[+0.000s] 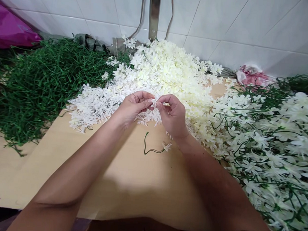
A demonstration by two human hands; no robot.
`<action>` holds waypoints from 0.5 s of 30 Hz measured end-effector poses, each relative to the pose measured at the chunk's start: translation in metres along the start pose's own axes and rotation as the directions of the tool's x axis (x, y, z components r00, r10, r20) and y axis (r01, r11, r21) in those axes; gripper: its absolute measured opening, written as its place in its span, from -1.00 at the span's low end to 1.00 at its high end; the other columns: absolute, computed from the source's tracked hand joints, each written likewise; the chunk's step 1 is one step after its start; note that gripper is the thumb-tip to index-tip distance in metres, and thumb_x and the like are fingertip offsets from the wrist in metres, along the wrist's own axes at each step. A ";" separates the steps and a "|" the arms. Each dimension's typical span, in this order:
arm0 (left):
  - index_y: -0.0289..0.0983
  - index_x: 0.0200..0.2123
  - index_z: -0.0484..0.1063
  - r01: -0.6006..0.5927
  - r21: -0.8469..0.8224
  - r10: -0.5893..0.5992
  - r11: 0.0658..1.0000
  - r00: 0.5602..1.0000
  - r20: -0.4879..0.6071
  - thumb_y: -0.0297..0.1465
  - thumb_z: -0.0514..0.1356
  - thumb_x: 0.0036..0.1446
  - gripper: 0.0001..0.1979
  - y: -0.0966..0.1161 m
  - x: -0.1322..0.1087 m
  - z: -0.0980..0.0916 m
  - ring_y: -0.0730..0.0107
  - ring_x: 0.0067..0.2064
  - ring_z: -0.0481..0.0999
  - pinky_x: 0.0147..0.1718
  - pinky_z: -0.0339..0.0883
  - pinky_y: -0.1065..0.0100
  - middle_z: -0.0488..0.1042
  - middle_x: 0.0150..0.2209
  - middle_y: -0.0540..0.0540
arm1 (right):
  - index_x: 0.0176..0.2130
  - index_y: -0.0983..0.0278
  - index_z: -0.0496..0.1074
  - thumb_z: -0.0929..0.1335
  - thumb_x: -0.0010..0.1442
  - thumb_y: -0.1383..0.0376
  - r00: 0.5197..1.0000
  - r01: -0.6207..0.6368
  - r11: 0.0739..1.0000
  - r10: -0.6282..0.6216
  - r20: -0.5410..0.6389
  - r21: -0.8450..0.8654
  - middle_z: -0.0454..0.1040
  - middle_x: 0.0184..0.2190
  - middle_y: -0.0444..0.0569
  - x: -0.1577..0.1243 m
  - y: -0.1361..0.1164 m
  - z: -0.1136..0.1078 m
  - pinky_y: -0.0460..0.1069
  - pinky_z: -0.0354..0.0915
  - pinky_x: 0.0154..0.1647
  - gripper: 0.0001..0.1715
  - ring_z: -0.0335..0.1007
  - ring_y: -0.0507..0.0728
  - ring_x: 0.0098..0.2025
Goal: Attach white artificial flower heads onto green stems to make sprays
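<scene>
Both hands meet over the near edge of a heap of artificial flower parts. My left hand [136,106] is closed, thumb and forefinger pinching a small white plastic flower piece [153,102]. From the other side, my right hand [173,115] is closed too, its fingertips on the same piece; the fingers hide most of it. Below the hands, a bent green stem [152,150] with a spiky white piece at one end lies on the board. Right behind the hands are spiky white pieces [101,102] and a mound of cream-white blossoms [168,62].
Green plastic stems [51,75] are heaped at the left. On the right lies a pile of white flowers on green stems [271,150]. A brown board [131,182] covers the work surface. Behind stand a tiled wall [223,20], a metal post [154,17], a pink bag [13,26] and a red-and-white cloth [255,77].
</scene>
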State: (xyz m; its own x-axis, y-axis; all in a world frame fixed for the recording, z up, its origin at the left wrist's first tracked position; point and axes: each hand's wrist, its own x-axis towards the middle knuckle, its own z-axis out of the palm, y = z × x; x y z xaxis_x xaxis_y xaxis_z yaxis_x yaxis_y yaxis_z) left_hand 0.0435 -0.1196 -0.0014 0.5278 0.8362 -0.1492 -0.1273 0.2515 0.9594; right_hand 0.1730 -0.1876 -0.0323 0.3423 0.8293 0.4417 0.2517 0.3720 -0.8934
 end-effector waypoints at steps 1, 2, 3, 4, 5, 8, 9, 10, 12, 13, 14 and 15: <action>-0.29 -0.46 0.48 -0.010 -0.007 0.010 1.000 1.000 0.007 -0.42 0.46 -0.27 -0.74 0.000 0.000 0.000 0.61 -0.50 0.43 -0.48 0.23 0.53 0.45 -0.56 0.09 | -0.36 0.22 0.33 0.37 0.17 0.17 1.000 -0.011 1.000 0.011 -0.001 -0.001 0.38 -0.37 -0.09 0.000 0.000 0.000 0.00 0.42 -0.26 -0.82 0.36 0.04 -0.28; -0.29 -0.46 0.48 -0.021 -0.010 0.021 1.000 1.000 0.013 -0.42 0.46 -0.28 -0.74 -0.001 0.000 -0.001 0.61 -0.50 0.42 -0.48 0.23 0.53 0.45 -0.56 0.08 | -0.36 0.22 0.33 0.37 0.17 0.17 1.000 -0.023 1.000 0.023 0.001 -0.001 0.37 -0.38 -0.10 0.000 -0.001 -0.001 0.00 0.41 -0.26 -0.81 0.36 0.04 -0.29; -0.29 -0.47 0.49 -0.032 -0.009 0.033 0.999 0.999 0.018 -0.42 0.46 -0.29 -0.74 -0.001 0.001 -0.001 0.61 -0.49 0.41 -0.47 0.23 0.53 0.45 -0.55 0.08 | -0.36 0.21 0.32 0.37 0.17 0.16 0.999 -0.031 1.000 0.031 0.005 -0.003 0.37 -0.39 -0.10 0.001 -0.001 -0.001 0.00 0.41 -0.27 -0.80 0.35 0.04 -0.30; -0.29 -0.47 0.49 -0.042 -0.004 0.042 0.999 0.999 0.022 -0.42 0.46 -0.29 -0.74 -0.002 0.001 -0.001 0.61 -0.49 0.41 -0.46 0.25 0.52 0.45 -0.54 0.07 | -0.36 0.21 0.32 0.37 0.17 0.15 0.999 -0.033 0.999 0.033 0.006 -0.011 0.37 -0.40 -0.11 0.001 -0.001 -0.001 0.00 0.41 -0.28 -0.79 0.34 0.03 -0.32; -0.29 -0.47 0.49 -0.048 0.005 0.047 0.999 0.999 0.026 -0.42 0.46 -0.28 -0.74 -0.002 0.001 -0.002 0.61 -0.48 0.40 -0.43 0.27 0.51 0.45 -0.53 0.07 | -0.36 0.21 0.31 0.37 0.17 0.15 1.000 -0.029 0.999 0.029 0.004 -0.025 0.37 -0.40 -0.11 0.001 -0.002 -0.002 -0.01 0.41 -0.28 -0.79 0.33 0.03 -0.33; -0.29 -0.47 0.47 -0.064 0.033 0.063 0.997 0.998 0.029 -0.42 0.46 -0.28 -0.73 -0.003 0.001 -0.002 0.60 -0.47 0.39 -0.37 0.30 0.47 0.43 -0.53 0.07 | -0.36 0.21 0.31 0.35 0.18 0.18 1.000 -0.002 0.996 0.000 -0.017 -0.089 0.37 -0.39 -0.11 0.000 -0.003 -0.001 0.00 0.41 -0.27 -0.83 0.33 0.03 -0.31; -0.29 -0.48 0.46 -0.072 0.037 0.071 0.997 0.997 0.030 -0.42 0.46 -0.28 -0.73 -0.003 0.001 -0.001 0.59 -0.47 0.39 -0.36 0.31 0.46 0.42 -0.53 0.08 | -0.36 0.20 0.31 0.35 0.19 0.20 1.000 0.008 0.993 -0.011 -0.024 -0.116 0.36 -0.39 -0.11 -0.001 -0.003 0.000 0.01 0.41 -0.26 -0.85 0.34 0.04 -0.30; -0.29 -0.48 0.45 -0.081 0.038 0.080 0.996 0.996 0.035 -0.41 0.46 -0.27 -0.73 -0.004 0.001 -0.001 0.59 -0.47 0.39 -0.36 0.31 0.46 0.41 -0.53 0.08 | -0.36 0.20 0.31 0.34 0.19 0.22 0.999 0.017 0.990 -0.022 -0.030 -0.142 0.36 -0.39 -0.10 -0.002 -0.003 0.001 0.02 0.42 -0.25 -0.86 0.34 0.05 -0.29; -0.29 -0.48 0.44 -0.095 0.033 0.092 0.995 0.994 0.065 -0.40 0.46 -0.27 -0.72 -0.004 0.000 -0.001 0.59 -0.46 0.39 -0.35 0.31 0.45 0.42 -0.52 0.08 | -0.37 0.19 0.30 0.34 0.18 0.25 0.998 0.032 0.984 -0.039 -0.040 -0.175 0.36 -0.39 -0.10 -0.004 -0.002 0.003 0.03 0.42 -0.24 -0.88 0.35 0.06 -0.28; -0.29 -0.48 0.44 -0.097 0.032 0.094 0.995 0.992 0.088 -0.40 0.47 -0.28 -0.71 -0.004 0.000 -0.001 0.58 -0.46 0.40 -0.35 0.32 0.45 0.42 -0.52 0.07 | -0.37 0.19 0.30 0.35 0.18 0.25 0.999 0.031 0.985 -0.038 -0.039 -0.170 0.36 -0.39 -0.10 -0.004 -0.001 0.003 0.03 0.41 -0.24 -0.88 0.35 0.06 -0.28; -0.30 -0.48 0.44 -0.099 0.032 0.095 0.995 0.989 0.112 -0.40 0.47 -0.28 -0.71 -0.004 -0.001 -0.002 0.58 -0.46 0.41 -0.36 0.32 0.44 0.42 -0.52 0.07 | -0.38 0.19 0.29 0.35 0.18 0.24 0.999 0.023 0.989 -0.028 -0.028 -0.145 0.36 -0.40 -0.11 -0.004 -0.001 0.003 0.02 0.41 -0.26 -0.87 0.35 0.06 -0.29; -0.30 -0.48 0.44 -0.100 0.035 0.095 0.994 0.987 0.133 -0.40 0.47 -0.28 -0.70 -0.004 -0.001 -0.002 0.57 -0.46 0.41 -0.36 0.32 0.44 0.43 -0.53 0.06 | -0.38 0.19 0.29 0.35 0.18 0.22 1.000 0.007 0.995 -0.007 -0.004 -0.104 0.35 -0.41 -0.12 -0.003 -0.001 0.002 0.02 0.40 -0.28 -0.85 0.35 0.05 -0.31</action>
State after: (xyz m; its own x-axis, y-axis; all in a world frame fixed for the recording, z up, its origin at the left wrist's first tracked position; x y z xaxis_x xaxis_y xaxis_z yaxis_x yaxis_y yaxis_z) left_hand 0.0417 -0.1207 -0.0055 0.6203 0.7840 -0.0246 -0.1498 0.1492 0.9774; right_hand 0.1695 -0.1898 -0.0333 0.3436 0.8250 0.4486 0.3471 0.3323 -0.8770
